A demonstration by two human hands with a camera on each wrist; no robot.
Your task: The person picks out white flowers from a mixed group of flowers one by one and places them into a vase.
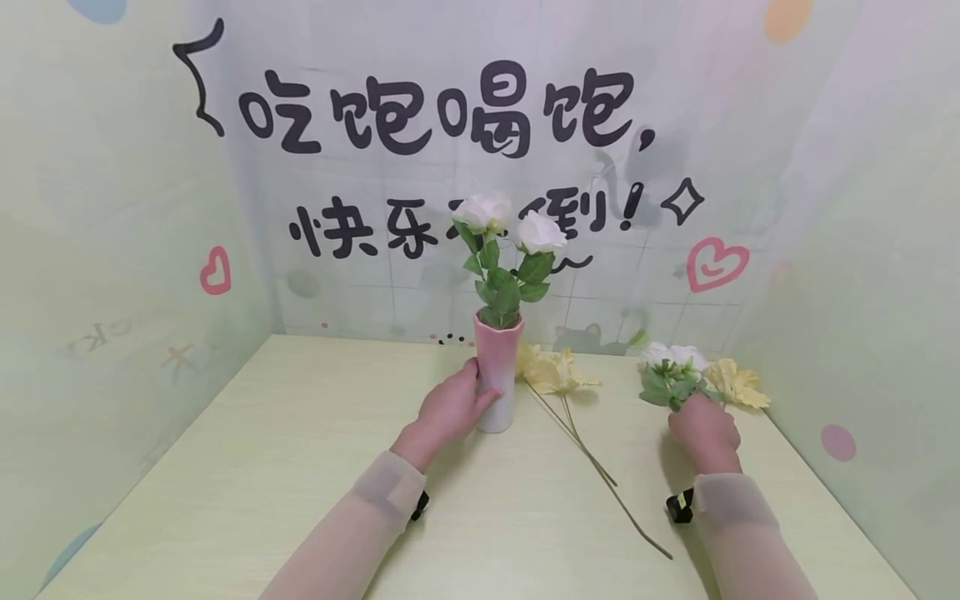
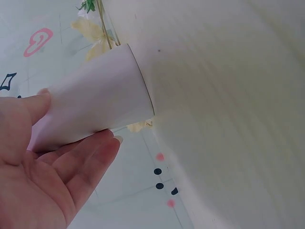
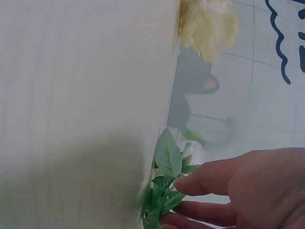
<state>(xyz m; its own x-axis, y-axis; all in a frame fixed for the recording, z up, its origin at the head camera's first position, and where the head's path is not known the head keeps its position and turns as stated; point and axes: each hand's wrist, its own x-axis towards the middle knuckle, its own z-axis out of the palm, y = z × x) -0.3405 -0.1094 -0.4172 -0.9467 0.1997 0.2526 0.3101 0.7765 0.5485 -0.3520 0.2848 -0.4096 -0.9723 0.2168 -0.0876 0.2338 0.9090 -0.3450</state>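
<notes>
My left hand (image 1: pixel 450 408) holds a pink-and-white vase (image 1: pixel 497 375), thumb on one side and fingers round the other. Two white roses (image 1: pixel 540 232) with green leaves rise from the vase's mouth. In the left wrist view, the vase (image 2: pixel 100 90) lies between the thumb and the fingers (image 2: pixel 90 155), its base at the table. Over at the right, my right hand (image 1: pixel 705 429) grips a white flower (image 1: pixel 675 357) among its leaves. The right wrist view shows thumb and fingertips at the green leaves (image 3: pixel 167 155), low beside the table; the stem is mostly hidden.
Yellow flowers (image 1: pixel 555 371) lie right of the vase, their long thin stems (image 1: pixel 600 467) stretching toward the front right. Another yellow flower (image 1: pixel 738 383) lies beside the white one, near the right wall. A printed cloth backdrop (image 1: pixel 450 50) stands behind the pale table (image 1: pixel 247 467).
</notes>
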